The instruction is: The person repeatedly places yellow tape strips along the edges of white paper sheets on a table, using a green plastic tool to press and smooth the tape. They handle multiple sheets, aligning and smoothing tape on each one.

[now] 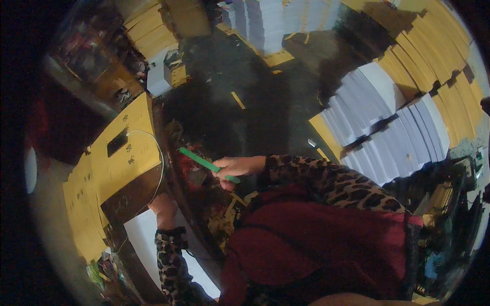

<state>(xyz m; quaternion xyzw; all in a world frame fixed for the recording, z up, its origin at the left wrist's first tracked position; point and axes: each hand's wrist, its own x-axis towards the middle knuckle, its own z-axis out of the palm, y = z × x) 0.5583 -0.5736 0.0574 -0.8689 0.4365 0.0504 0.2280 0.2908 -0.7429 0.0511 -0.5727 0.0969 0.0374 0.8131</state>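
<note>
My right hand (233,170) is closed around a long, flat green strip (199,158), held over the littered floor beside the table's edge. The strip's far end points up and left, and its short end sticks out below my fingers. My left hand (164,210) lies at the upper end of a white sheet (143,229) on the dark table (132,187). Its fingers are blurred and partly turned from view. A thin white cable (162,157) runs down to my left fingers from a dark phone-like device (117,144); whether they grip it cannot be made out.
The device lies on stacked yellow printed sheets (134,111). Large white paper stacks (394,141) and yellow stacks (432,49) stand on the right. Another white stack (264,26) is at the back. Scraps (222,222) litter the floor by the table.
</note>
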